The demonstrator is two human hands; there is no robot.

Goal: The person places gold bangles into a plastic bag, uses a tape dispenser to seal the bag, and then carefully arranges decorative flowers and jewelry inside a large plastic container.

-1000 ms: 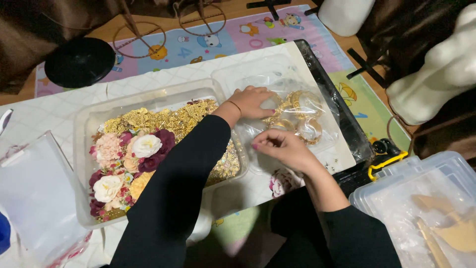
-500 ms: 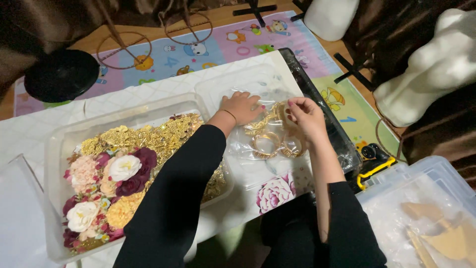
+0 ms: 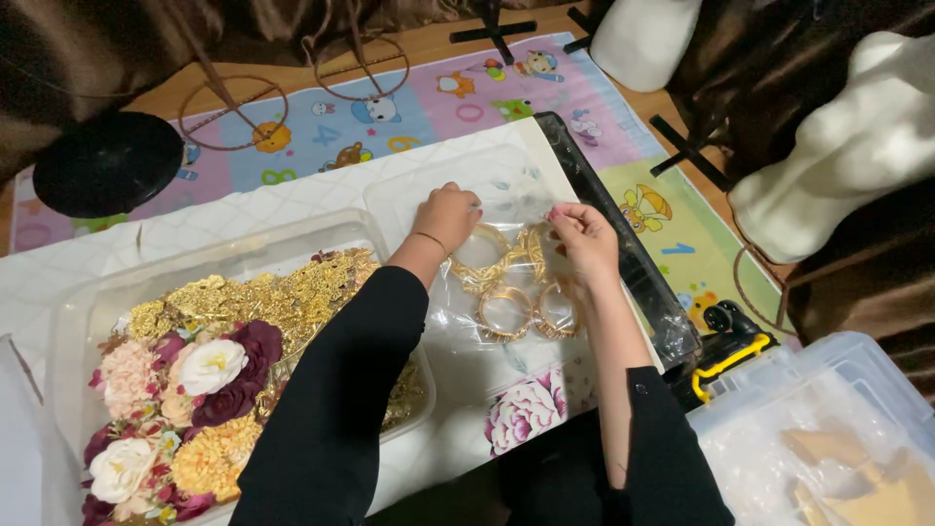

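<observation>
White quilted tabletop (image 3: 292,209), seen from above: left of both hands a clear tub (image 3: 88,312) of flowers; left hand (image 3: 446,216) and right hand (image 3: 582,237) each pinch the top edge of a clear bag (image 3: 487,341), whose gold bangles (image 3: 506,310) lie between and just below the fingertips.

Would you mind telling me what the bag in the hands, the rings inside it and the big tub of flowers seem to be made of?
Bag: thin clear plastic film, glossy; it wrinkles and glares, held by the left hand and right hand.
Rings: gold-coloured, shiny, probably metal or plated plastic; hard to tell.
Tub: stiff translucent plastic with a frosted look.
Flowers: likely fabric, matte petals.
</observation>
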